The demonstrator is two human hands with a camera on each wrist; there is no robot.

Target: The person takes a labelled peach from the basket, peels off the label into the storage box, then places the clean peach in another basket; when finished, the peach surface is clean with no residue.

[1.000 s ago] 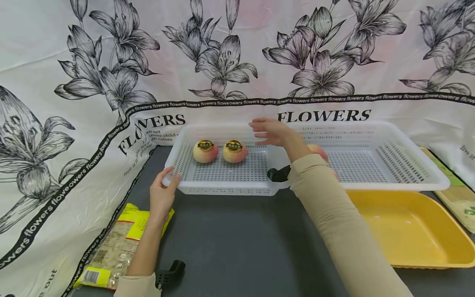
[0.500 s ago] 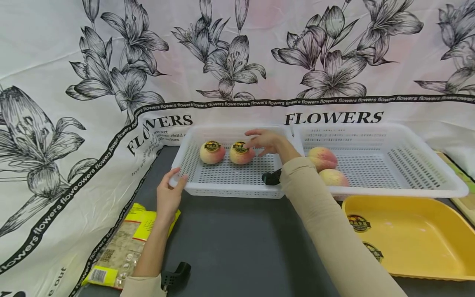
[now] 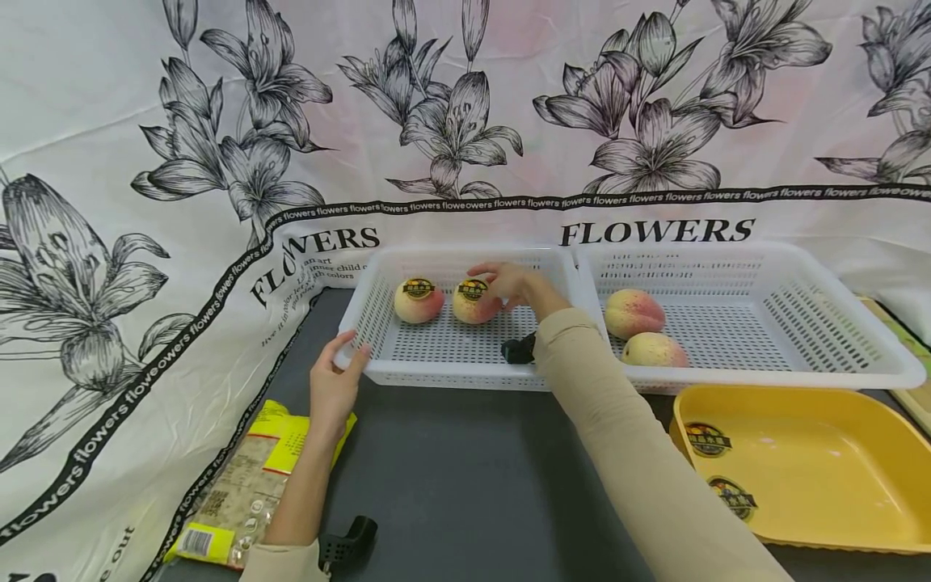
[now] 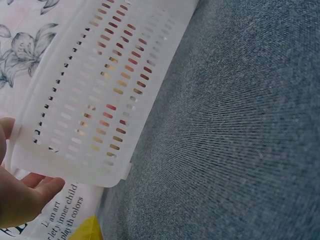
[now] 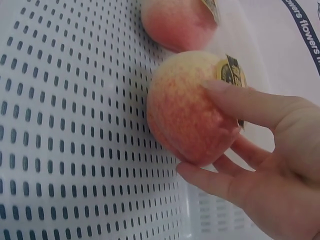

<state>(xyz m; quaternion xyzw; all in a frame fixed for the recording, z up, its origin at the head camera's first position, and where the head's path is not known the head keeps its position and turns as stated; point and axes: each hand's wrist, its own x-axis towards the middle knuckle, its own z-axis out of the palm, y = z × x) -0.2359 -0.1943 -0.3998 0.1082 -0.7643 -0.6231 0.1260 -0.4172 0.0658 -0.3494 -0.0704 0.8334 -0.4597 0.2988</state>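
Two stickered peaches lie in the left white basket (image 3: 444,347). My right hand (image 3: 502,284) reaches over the basket's right side and grips the right one, a peach (image 3: 473,302) (image 5: 180,110), with the thumb on its label and the fingers beneath, as the right wrist view shows for my right hand (image 5: 195,130). The other stickered peach (image 3: 419,301) (image 5: 175,20) sits just to its left. My left hand (image 3: 336,380) (image 4: 25,192) holds the front left corner of that basket (image 4: 100,90), which rests on the grey table.
A second white basket (image 3: 764,323) to the right holds two unlabelled peaches (image 3: 634,313). In front of it lies a yellow tray (image 3: 815,477) with two round stickers (image 3: 704,439). A yellow and clear packet (image 3: 240,493) lies at the left table edge. Floral cloth hangs behind.
My right hand has come down and to the left, from above the basket's far rim onto the right stickered peach. The left hand stays on the basket's corner.
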